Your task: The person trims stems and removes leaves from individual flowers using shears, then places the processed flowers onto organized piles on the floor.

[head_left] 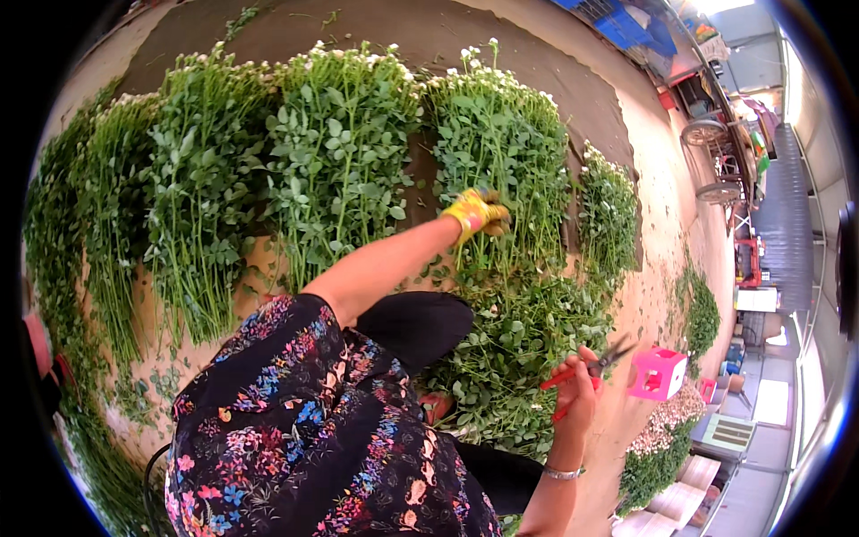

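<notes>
My left hand (480,215), in a yellow patterned glove, reaches over a bundle of leafy flower stems (501,134) with small white blooms at its far end. Its fingers are curled in against the stems; what they hold, if anything, I cannot make out. My bare right hand (577,385), a band at the wrist, is closed round red-handled pruning shears (610,356). The blades point away to the right and stand apart. Beneath and between my hands lies a heap of cut leafy stems (519,349).
More flower bundles (340,152) lie side by side to the left on a dark cloth (268,40). A smaller bundle (608,206) rests at the right. Beyond the shears stands a pink plastic stool (658,374), near pale pink flowers (667,416). A wheeled cart (716,157) is farther off.
</notes>
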Motion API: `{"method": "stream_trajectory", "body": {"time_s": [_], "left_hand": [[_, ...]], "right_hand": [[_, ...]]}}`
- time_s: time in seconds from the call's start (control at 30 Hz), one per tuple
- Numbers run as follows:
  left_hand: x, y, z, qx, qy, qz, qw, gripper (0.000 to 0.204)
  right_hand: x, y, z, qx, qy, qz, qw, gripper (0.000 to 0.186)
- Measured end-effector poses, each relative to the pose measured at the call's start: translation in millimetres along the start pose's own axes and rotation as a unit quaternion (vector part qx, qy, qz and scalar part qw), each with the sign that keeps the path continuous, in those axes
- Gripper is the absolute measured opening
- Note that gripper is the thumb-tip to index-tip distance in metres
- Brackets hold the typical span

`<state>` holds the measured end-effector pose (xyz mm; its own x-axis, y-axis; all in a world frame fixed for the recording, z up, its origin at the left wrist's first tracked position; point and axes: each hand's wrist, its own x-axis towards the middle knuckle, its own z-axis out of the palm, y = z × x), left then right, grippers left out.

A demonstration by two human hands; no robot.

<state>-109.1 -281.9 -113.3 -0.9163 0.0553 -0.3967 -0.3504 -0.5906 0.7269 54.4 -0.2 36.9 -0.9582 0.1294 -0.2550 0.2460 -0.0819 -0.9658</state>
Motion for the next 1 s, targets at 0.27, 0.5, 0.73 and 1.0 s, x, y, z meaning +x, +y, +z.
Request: {"method": "stream_trajectory", "body": {"time_s": [0.27, 0.5, 0.73, 1.0], "left_hand": [[130, -14, 13, 0.314, 0.042, -0.003, 0.948, 0.046], [235, -92, 25, 0.439, 0.086, 0.01, 0.894, 0.036], [274, -94, -82, 0.245, 0.085, -0.054, 0.964, 0.037], [233, -110, 5, 0.538, 0.062, -0.04, 0.84, 0.027]], "right_hand": [[-32, -45, -26, 0.052, 0.075, -0.109, 0.99, 0.035], [-73, -76, -47, 0.054, 0.197, -0.212, 0.956, 0.037], [-160, -89, -143, 0.157, 0.422, -0.305, 0.839, 0.023], [-374, 105, -119, 0.236, 0.746, -0.27, 0.561, 0.017]]}}
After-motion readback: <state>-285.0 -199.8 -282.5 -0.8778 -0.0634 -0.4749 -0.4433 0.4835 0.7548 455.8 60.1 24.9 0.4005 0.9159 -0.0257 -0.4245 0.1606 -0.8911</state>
